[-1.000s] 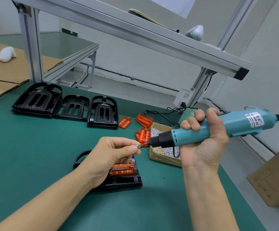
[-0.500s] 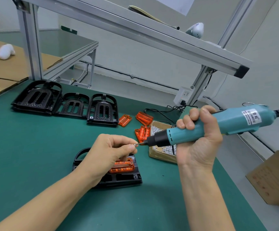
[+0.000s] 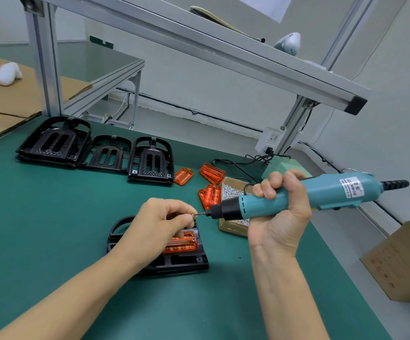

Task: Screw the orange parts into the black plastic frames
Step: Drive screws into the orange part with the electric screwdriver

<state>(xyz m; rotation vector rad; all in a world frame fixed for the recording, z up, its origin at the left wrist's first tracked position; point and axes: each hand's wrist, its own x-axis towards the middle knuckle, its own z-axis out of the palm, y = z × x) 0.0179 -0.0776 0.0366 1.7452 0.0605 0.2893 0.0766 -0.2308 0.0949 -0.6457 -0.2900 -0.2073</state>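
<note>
A black plastic frame (image 3: 174, 262) lies on the green mat in front of me, with an orange part (image 3: 182, 244) seated in it. My left hand (image 3: 160, 222) hovers above this frame and pinches a small screw (image 3: 194, 214) at the tip of the driver bit. My right hand (image 3: 281, 214) grips a teal electric screwdriver (image 3: 297, 198), held nearly level with its black nose pointing left at the screw. My left hand hides part of the frame and the orange part.
Three more black frames (image 3: 150, 160) lie in a row at the back left. Loose orange parts (image 3: 210, 195) lie beside a cardboard box of screws (image 3: 233, 225). An aluminium rack (image 3: 199, 40) spans overhead. A cardboard box (image 3: 405, 263) sits off the table's right edge.
The screwdriver and both hands have drifted slightly left and down together. The bit tip stays at the screw pinched in my left fingers.
</note>
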